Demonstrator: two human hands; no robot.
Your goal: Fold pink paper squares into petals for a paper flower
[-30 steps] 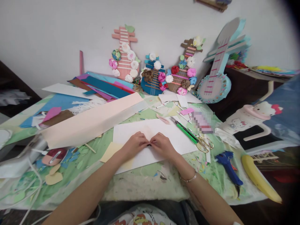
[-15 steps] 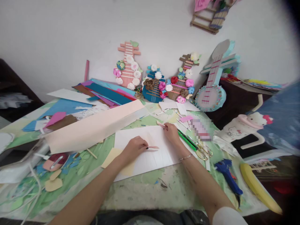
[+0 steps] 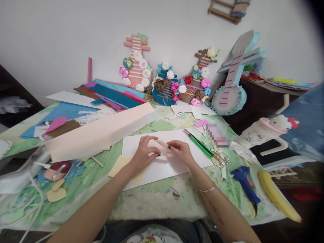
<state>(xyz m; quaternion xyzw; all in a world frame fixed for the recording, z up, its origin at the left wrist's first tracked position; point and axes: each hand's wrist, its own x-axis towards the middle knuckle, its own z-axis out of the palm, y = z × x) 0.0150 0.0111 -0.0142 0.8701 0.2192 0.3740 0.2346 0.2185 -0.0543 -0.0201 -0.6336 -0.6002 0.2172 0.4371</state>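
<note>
A small pale pink paper piece (image 3: pixel 160 145) is held between my two hands, above a white board (image 3: pixel 141 179). My left hand (image 3: pixel 146 150) grips its left side, thumb below and fingers above. Fingertips of my right hand (image 3: pixel 179 150) pinch its right side. Whether it is one piece or two, I cannot tell. Beside my right hand, a green cutter (image 3: pixel 201 144) lies across the board's right edge. Gold-handled scissors (image 3: pixel 219 159) are just beyond it. A cream paper sheet (image 3: pixel 120 165) overlaps the board's left edge.
A long pale pink sheet (image 3: pixel 98 135) lies at the left. Decorated paper instruments (image 3: pixel 164 89) lean on the back wall. To the right are a blue glue gun (image 3: pixel 245 187), a yellow banana-shaped object (image 3: pixel 277 195) and a white cup (image 3: pixel 258 133). Paper scraps litter the left side.
My right hand has come down and inward from the board's upper right, meeting the left hand. The pink paper now spans both hands. The view has shifted slightly.
</note>
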